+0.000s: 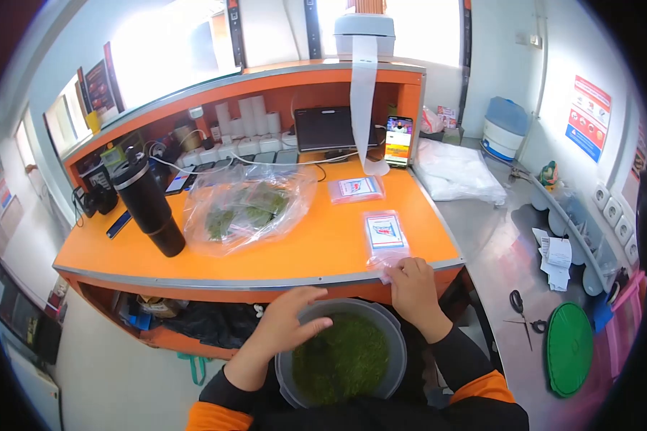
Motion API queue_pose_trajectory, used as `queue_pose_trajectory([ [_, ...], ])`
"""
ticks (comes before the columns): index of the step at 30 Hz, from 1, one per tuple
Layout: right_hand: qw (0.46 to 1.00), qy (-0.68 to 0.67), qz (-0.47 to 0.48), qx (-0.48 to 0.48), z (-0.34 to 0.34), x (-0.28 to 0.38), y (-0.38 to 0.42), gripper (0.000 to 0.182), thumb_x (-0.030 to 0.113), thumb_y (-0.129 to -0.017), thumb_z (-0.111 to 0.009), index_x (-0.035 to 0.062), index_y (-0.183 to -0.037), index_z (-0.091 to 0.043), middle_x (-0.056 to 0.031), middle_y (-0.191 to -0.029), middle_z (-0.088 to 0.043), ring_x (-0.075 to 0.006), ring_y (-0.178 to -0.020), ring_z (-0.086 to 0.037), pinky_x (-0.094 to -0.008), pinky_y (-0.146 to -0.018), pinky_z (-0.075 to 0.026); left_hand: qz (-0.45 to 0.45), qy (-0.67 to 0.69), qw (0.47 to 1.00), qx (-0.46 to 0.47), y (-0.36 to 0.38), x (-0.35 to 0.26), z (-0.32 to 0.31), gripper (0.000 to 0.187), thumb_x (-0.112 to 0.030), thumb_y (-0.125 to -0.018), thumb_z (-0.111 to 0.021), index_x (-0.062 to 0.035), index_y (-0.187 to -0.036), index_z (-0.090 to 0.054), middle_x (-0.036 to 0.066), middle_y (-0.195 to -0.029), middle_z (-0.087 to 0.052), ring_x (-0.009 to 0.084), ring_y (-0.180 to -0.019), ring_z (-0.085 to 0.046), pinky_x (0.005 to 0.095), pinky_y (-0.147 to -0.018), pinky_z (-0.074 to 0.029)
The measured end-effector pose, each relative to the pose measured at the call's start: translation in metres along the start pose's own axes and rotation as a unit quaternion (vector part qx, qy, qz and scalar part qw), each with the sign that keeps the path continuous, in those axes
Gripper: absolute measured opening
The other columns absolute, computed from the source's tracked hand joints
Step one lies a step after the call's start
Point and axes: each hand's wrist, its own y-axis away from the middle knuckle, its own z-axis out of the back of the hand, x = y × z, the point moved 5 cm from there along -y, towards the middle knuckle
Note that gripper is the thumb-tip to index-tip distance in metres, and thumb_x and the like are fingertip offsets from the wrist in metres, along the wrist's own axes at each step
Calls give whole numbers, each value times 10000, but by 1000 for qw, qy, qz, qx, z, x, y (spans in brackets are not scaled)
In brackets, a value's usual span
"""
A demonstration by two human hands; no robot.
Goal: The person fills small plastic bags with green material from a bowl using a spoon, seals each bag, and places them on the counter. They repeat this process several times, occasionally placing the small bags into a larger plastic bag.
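Observation:
My right hand [415,293] pinches the near end of a small pinkish plastic bag [385,233] with a printed label, at the front edge of the orange desk [295,248]. Over the rim of a round grey tub [397,345] hovers my left hand [286,323], thumb and fingers apart and nothing in it. Shredded green leaves [349,352] lie inside the tub, which stands in front of me. Farther back on the desk lies a second labelled bag [356,189]. Left of it, a large clear bag [295,201] holds more green leaves.
A black tumbler [147,205] stands at the desk's left. Against the shelf are a phone [398,141] and a dark screen [327,129]; a paper strip hangs from a printer [364,32]. Scissors [522,316] and a green lid [569,350] lie on the right counter.

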Motion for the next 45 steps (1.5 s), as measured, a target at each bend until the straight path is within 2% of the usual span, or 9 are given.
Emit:
queue_pose_trajectory([
  [9,994,-45,-36,-92,6,-6,-4,164,89,-675,-677,60,-734,-527,-101,-779,-549,-307,-728,-537,-396,-637,-413,5,69,996,62,1,-9,-32,468,-272,-775,-714,-50,-1157,-559,120,-1100,-575,246,-917,-579,326,-803,-477],
  [21,968,-189,-75,-149,16,12,-10,136,43,-768,-645,37,-812,-517,-128,-795,-560,-310,-743,-537,-351,-650,-443,-4,93,995,47,2,-13,-28,479,-248,-774,-718,-52,-1176,-544,115,-1092,-565,232,-909,-574,324,-813,-473],
  [24,954,-244,-28,-171,41,35,1,106,45,-764,-626,58,-848,-562,-125,-809,-577,-335,-752,-555,-399,-664,-443,9,147,979,-142,5,-19,-27,496,-231,-781,-712,-52,-1204,-525,122,-1115,-551,231,-922,-570,324,-821,-469],
  [27,960,-277,-16,40,43,67,15,88,76,-793,-604,72,-860,-548,-137,-805,-592,-345,-771,-578,-411,-656,-457,-44,133,981,-138,3,-40,-22,413,-206,-766,-713,-71,-1131,-575,110,-1020,-598,245,-879,-594,334,-787,-480],
  [31,901,-297,-85,305,15,76,38,107,147,-837,-566,78,-879,-498,-140,-777,-598,-359,-770,-588,-445,-614,-444,-47,19,995,87,20,-23,-49,128,-190,-742,-680,-94,-824,-665,87,-755,-638,291,-740,-614,386,-666,-487],
  [34,895,-291,-95,324,13,80,43,187,152,-775,-649,77,-879,-513,-104,-742,-588,-309,-724,-591,-398,-606,-456,15,-2,978,209,34,-6,-61,132,-213,-763,-644,-93,-810,-673,110,-761,-639,297,-728,-617,398,-649,-485],
  [37,954,-266,-13,136,15,82,39,194,203,-773,-673,75,-843,-546,-89,-768,-589,-288,-703,-583,-385,-605,-455,46,14,960,277,44,0,-72,157,-231,-774,-622,-84,-807,-666,126,-751,-634,311,-724,-615,409,-646,-483],
  [40,955,-271,2,117,19,86,39,195,246,-774,-657,63,-782,-590,-93,-810,-597,-294,-788,-580,-385,-694,-452,55,51,962,264,48,-8,-73,175,-236,-780,-618,-66,-804,-651,134,-762,-630,324,-736,-610,415,-652,-483],
  [45,830,-428,-122,335,-17,84,70,166,182,-778,-633,17,-784,-614,-68,-840,-578,-227,-754,-564,-310,-692,-455,31,82,967,238,61,3,-89,184,-231,-812,-598,-50,-792,-623,141,-741,-606,325,-717,-600,412,-637,-471],
])
